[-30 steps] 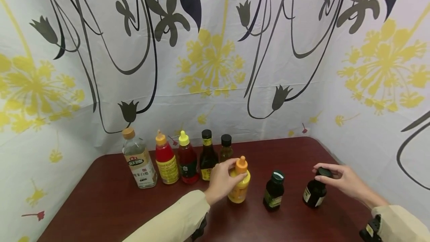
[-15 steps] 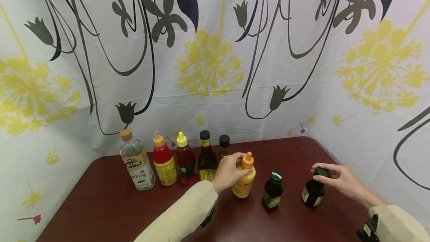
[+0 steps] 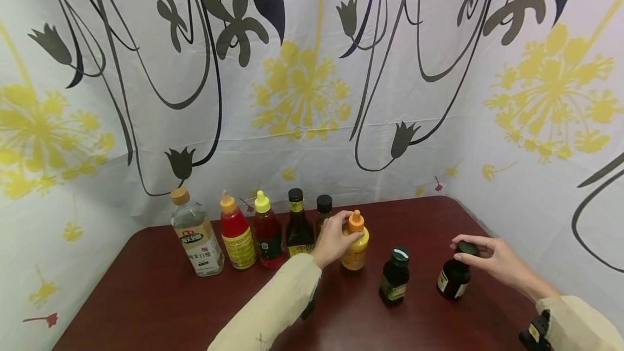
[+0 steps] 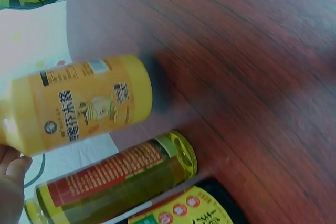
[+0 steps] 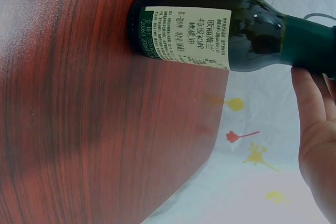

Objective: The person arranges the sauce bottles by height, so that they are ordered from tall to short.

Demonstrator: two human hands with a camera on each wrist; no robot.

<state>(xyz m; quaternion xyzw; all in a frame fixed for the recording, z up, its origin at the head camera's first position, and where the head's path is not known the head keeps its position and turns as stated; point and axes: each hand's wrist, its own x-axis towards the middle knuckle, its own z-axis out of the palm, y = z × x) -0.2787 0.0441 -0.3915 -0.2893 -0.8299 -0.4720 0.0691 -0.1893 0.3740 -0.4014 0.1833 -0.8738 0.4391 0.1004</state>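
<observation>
A yellow squeeze bottle (image 3: 353, 255) with an orange nozzle is held upright near the middle of a dark red-brown table (image 3: 195, 313); whether its base touches the wood cannot be told. Its neck is gripped from nine o'clock by the left hand (image 3: 333, 238), the thumb and fingers curled about it. In the left wrist view, an orange label printed with Chinese characters is shown on its side.

With the yellow bottle taken as the dial's centre in the head view, a green-capped jar (image 3: 395, 279) is placed at four o'clock, near it and untouched. Farther out, just past three o'clock, a dark glass bottle (image 3: 452, 279) is stood upright on the table, its dark green cap pinched between the thumb and fingers of the right hand (image 3: 497, 260).

Between nine and eleven o'clock, a row of upright bottles is seen: a small black-capped bottle (image 3: 324, 211), partly hidden by the left hand, then a dark sauce bottle (image 3: 298, 229), a yellow-tipped red bottle (image 3: 270, 240), an orange-tipped red bottle (image 3: 238, 240) and, outermost, a clear bottle (image 3: 200, 245) with a tan cap. The table is backed by white cloth (image 3: 312, 172) printed with flowers and vines.
</observation>
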